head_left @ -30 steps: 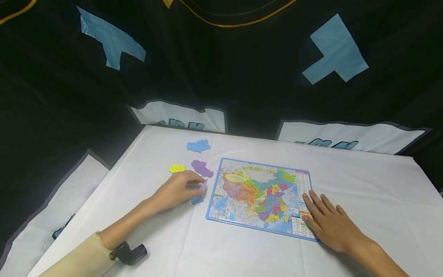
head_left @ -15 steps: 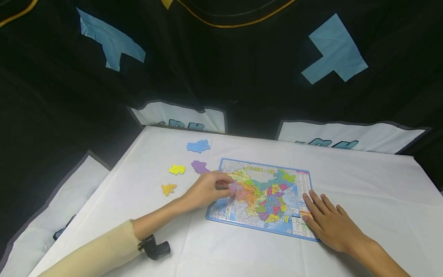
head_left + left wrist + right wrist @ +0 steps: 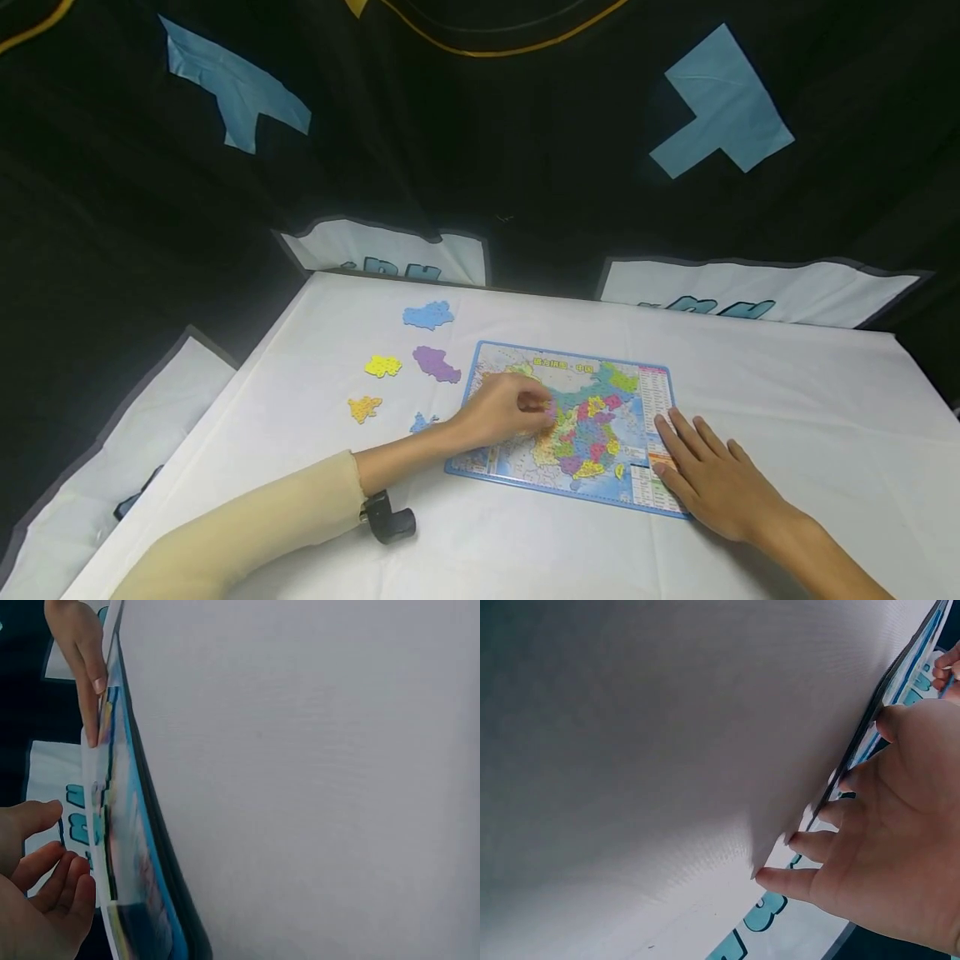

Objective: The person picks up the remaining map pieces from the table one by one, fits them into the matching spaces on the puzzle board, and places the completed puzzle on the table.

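Note:
A map puzzle board [image 3: 517, 482] with a blue rim and many-coloured regions lies on the white table. My left hand [image 3: 501, 410] is over its middle left, pinching a small pinkish-purple puzzle piece [image 3: 552, 410] between thumb and fingertips. The left wrist view shows that piece edge-on as a thin dark sliver [image 3: 61, 832], raised off the board. At the board's right edge, my right hand [image 3: 720, 487] rests flat with fingers spread over the printed side panel. The part of the map under my left hand is hidden.
Left of the board lie loose puzzle pieces: a blue one [image 3: 428, 315], a purple one [image 3: 437, 365], a yellow one [image 3: 383, 366], an orange one [image 3: 365, 408] and a small blue one [image 3: 422, 422], partly behind my left forearm. A black curtain [image 3: 480, 150] hangs behind the table.
My left hand has moved right from the loose pieces onto the board, carrying the pinkish-purple piece. The orange and small blue pieces have come into view. My right hand stays in place.

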Demonstrator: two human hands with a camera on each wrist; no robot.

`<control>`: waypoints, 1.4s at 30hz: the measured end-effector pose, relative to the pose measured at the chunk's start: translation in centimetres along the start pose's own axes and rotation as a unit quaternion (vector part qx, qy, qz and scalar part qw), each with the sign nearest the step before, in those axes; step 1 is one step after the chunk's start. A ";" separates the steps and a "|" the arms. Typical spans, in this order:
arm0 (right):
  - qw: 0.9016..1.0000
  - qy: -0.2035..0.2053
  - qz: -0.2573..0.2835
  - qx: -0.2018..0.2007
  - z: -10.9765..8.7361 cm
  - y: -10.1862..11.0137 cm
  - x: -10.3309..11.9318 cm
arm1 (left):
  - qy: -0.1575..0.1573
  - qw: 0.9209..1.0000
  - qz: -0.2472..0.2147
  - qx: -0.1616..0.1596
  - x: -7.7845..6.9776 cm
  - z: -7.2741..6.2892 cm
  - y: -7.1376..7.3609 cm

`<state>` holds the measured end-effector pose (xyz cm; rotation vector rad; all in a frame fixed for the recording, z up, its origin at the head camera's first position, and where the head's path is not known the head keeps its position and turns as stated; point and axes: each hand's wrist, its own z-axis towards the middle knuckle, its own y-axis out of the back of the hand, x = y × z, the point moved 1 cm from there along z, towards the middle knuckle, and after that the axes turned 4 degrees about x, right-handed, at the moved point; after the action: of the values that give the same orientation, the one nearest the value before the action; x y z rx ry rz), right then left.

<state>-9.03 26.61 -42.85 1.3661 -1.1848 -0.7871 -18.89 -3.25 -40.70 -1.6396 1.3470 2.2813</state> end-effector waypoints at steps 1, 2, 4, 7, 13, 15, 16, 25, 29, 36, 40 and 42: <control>1.000 0.000 -0.001 0.000 0.0 0.0 0.0 | 0.000 1.000 -0.001 0.000 0.0 0.2 -0.2; 1.000 0.000 -0.001 0.000 0.0 0.0 0.0 | 0.000 1.000 -0.001 0.001 0.0 0.4 -0.3; 1.000 0.000 -0.001 0.001 0.1 0.0 0.0 | 0.002 1.000 -0.001 0.005 0.0 0.7 -0.7; 1.000 0.000 -0.003 0.002 0.1 0.0 -0.1 | 0.009 1.000 0.002 0.014 -0.1 1.1 -1.1; 1.000 -0.001 -0.001 0.005 0.1 -0.1 -0.1 | 0.023 0.999 0.032 0.032 -0.3 2.0 -1.8; 1.000 -0.002 -0.002 0.005 0.1 -0.2 -0.2 | 0.025 0.998 0.042 0.037 -0.4 2.1 -2.0; 1.000 -0.003 -0.003 0.004 0.1 -0.2 -0.2 | 0.026 0.998 0.046 0.038 -0.5 2.2 -2.0; 1.000 -0.003 -0.011 0.001 0.1 -0.3 -0.2 | 0.029 0.997 0.057 0.046 -0.6 2.6 -2.2; 1.000 -0.003 -0.006 0.002 0.1 -0.2 -0.2 | 0.029 0.997 0.058 0.049 -0.6 2.7 -2.2; 1.000 -0.005 0.000 0.003 0.1 -0.1 -0.2 | 0.024 0.996 0.067 0.056 -0.7 2.7 -2.0; 1.000 -0.004 0.003 0.004 0.0 -0.1 -0.1 | 0.024 0.996 0.069 0.057 -0.7 2.7 -2.0; 1.000 -0.004 0.004 0.004 0.0 0.0 -0.1 | 0.022 0.996 0.071 0.056 -0.6 2.7 -2.1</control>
<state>-9.09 26.70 -42.88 1.3646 -1.1999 -0.7826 -19.74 0.06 -41.33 -1.6170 1.6186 2.2082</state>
